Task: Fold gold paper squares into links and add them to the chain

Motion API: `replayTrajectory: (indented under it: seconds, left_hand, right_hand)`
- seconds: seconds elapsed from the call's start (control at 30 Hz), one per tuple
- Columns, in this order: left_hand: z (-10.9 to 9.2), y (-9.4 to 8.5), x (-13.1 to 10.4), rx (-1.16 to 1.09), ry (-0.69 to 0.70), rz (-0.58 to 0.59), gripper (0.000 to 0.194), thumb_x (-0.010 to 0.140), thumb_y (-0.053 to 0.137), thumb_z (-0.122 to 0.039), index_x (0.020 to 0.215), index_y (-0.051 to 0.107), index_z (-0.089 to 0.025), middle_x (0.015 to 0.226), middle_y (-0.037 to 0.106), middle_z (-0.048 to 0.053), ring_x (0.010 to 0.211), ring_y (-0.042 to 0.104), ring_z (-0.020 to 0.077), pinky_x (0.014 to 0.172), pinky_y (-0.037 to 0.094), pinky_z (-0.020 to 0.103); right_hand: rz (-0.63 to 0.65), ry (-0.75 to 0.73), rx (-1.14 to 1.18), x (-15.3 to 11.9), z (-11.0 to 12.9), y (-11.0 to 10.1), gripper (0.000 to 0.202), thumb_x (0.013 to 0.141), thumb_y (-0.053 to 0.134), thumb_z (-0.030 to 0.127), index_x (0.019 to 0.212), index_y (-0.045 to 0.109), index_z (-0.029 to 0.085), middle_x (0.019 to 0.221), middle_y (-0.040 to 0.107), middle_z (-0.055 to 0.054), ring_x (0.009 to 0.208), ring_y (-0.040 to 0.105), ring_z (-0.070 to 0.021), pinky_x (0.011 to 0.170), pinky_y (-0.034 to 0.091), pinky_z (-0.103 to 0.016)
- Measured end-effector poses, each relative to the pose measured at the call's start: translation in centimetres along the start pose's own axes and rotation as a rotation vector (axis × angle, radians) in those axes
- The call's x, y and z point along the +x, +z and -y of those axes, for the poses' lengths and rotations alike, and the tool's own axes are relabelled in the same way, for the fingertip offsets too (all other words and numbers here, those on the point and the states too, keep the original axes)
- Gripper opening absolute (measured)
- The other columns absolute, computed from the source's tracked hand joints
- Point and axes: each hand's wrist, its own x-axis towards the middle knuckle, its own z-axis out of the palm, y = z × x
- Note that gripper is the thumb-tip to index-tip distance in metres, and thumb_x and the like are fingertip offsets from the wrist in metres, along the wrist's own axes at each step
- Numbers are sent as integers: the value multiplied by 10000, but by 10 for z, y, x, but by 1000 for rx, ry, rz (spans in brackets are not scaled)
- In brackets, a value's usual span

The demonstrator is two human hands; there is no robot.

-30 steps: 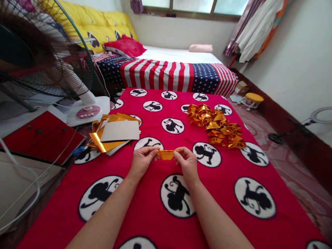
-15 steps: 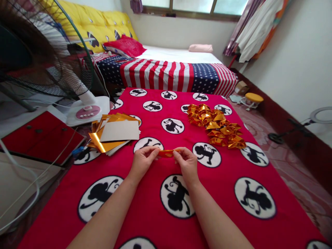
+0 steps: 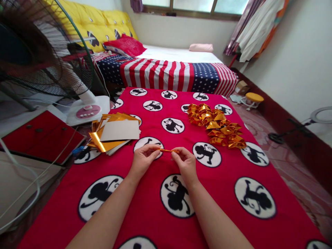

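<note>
My left hand [image 3: 145,157] pinches the left end of a narrow strip of folded gold paper [image 3: 166,150]. The strip's right end is between the thumb and fingers of my right hand [image 3: 185,160]. Seen nearly edge-on, it looks like a thin line above the red cloth [image 3: 215,186] with round monkey prints. Beyond my left hand lies a stack of gold and white paper sheets [image 3: 120,130]. Folded shiny gold pieces [image 3: 215,124] are grouped beyond my right hand.
A fan [image 3: 88,107] stands at the left, beside a red-topped box [image 3: 38,136]. Behind the cloth is a bed [image 3: 166,74] with a flag-patterned cover. On the floor at the right are a yellow stool [image 3: 254,97] and a ring-topped stand [image 3: 321,114].
The gold paper has turned from showing a thin flat face to nearly edge-on. Both hands still hold its ends, and my right hand has shifted slightly left.
</note>
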Motion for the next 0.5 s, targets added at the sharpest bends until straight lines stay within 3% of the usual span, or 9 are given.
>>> replayTrajectory:
  seconds: [0.17,0.5]
  left_hand:
    - [0,1,0,-16,32,18,178,693,778,-273,809,729,-148,966,718,85,908,683,209,772,570,289]
    - [1,1,1,-212,-74,11,144,665,768,-206,785,701,-164,1012,688,52,954,656,183,792,544,255]
  right_hand:
    - [14,-16,-28,-2,0,0,124,796,690,305,851,661,197,760,653,-3,652,593,-128,611,481,-238]
    - [51,-60,-121,-5,0,3,100,819,659,288,868,661,201,787,663,-14,700,608,-149,650,477,-250]
